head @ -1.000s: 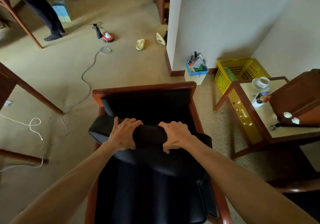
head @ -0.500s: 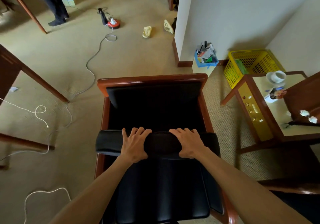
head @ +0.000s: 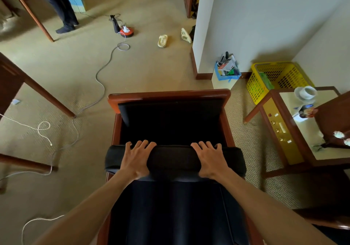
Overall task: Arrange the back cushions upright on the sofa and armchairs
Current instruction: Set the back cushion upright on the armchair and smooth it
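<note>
Pressing both palms on the cushion point(head: 175, 161), we hold it across the chair point(head: 170, 97), near its back edge. Left hand point(head: 135, 160) and right hand point(head: 210, 160) lie flat, fingers spread over its top edge. It looks soft, bulky and slick; grip near both ends.

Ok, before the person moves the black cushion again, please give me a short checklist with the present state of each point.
1. Left hand on the back cushion: ok, palm down, fingers over the far edge.
2. Right hand on it too: ok, same pose.
3. Cushion level: ok, both ends at about equal height.
4. Cushion between the armchair arms: not ok, its ends overhang both sides.
5. Seat behind the cushion free: cannot tell, too dark.
6. Side table clear of the cushion: ok, gap visible.
</note>
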Demonstrator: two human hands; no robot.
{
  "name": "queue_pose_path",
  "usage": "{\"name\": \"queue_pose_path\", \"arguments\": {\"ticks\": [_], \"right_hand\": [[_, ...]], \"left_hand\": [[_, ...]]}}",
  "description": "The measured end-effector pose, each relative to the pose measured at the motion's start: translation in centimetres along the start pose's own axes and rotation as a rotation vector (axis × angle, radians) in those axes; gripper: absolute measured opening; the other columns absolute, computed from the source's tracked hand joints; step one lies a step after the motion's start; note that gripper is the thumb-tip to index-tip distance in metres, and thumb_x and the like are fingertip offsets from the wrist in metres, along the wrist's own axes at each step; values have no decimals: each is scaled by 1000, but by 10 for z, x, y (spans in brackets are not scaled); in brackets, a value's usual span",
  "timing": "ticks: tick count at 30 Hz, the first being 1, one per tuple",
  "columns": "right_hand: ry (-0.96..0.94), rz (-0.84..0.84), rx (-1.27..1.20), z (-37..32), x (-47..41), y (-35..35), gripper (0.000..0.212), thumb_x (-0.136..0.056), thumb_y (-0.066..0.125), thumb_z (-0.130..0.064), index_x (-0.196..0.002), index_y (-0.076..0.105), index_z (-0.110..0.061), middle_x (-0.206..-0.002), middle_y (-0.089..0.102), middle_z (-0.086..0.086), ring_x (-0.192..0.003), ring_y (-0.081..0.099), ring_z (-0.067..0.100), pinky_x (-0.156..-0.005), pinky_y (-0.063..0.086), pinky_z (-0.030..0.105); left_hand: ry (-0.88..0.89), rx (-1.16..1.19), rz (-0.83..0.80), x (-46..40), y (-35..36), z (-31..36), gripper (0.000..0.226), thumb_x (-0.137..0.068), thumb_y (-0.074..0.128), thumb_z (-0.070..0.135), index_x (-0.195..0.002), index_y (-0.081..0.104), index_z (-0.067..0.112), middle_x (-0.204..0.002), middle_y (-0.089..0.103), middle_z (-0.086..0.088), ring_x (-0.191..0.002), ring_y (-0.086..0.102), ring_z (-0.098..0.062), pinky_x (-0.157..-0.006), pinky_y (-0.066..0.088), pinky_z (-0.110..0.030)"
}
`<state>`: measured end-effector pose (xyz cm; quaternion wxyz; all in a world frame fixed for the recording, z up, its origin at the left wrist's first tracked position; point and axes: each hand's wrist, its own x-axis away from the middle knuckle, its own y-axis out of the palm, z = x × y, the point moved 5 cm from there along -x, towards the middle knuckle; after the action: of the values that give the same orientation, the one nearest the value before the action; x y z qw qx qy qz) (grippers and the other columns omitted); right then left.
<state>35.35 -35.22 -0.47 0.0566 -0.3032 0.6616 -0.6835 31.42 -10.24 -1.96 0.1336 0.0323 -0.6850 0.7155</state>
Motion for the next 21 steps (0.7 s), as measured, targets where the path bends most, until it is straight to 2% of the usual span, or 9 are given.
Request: {"name": "queue_pose_path", "arguments": {"ticks": [6, 9, 14, 17, 21], "right_hand": [[-21, 74, 63, 14, -27, -24, 103, -60, 81, -39, -147, 28, -25, -134, 47, 2, -124, 46, 27, -104, 37, 53], [-13, 105, 84, 17, -38, -24, 104, -54, 85, -39, -143, 34, -24, -130, 52, 3, -119, 51, 28, -99, 40, 53], [28, 149, 53, 16, -37, 2, 110, -31, 90, -32, -131, 46, -20, -114, 58, 6, -99, 59, 29, -85, 49, 53], [39, 171, 22, 9, -34, 13, 110, -29, 90, -26, -131, 48, -19, -112, 58, 6, -98, 59, 28, -87, 49, 54], [93, 179, -9, 8, -43, 10, 108, -33, 90, -24, -132, 47, -20, -114, 59, 7, -101, 59, 29, -92, 47, 55]], "left_hand": [[-28, 16, 104, -22, -22, -8, 94, -43, 77, 54, -127, 43, 31, -110, 54, 8, -102, 54, -21, -93, 35, -47], [-51, 27, 133, -26, -22, -7, 95, -41, 79, 52, -126, 46, 29, -109, 55, 6, -99, 55, -22, -90, 36, -47], [-78, 23, 90, -19, 3, 4, 100, -32, 85, 40, -125, 50, 25, -109, 57, 1, -98, 55, -25, -87, 41, -51], [-60, -10, 53, -20, 14, 0, 105, -28, 87, 41, -125, 50, 23, -110, 59, -4, -98, 56, -28, -82, 45, -54], [-27, -48, 15, -42, 5, -13, 106, -32, 86, 45, -127, 46, 25, -114, 57, -3, -101, 55, -29, -81, 43, -53]]}}
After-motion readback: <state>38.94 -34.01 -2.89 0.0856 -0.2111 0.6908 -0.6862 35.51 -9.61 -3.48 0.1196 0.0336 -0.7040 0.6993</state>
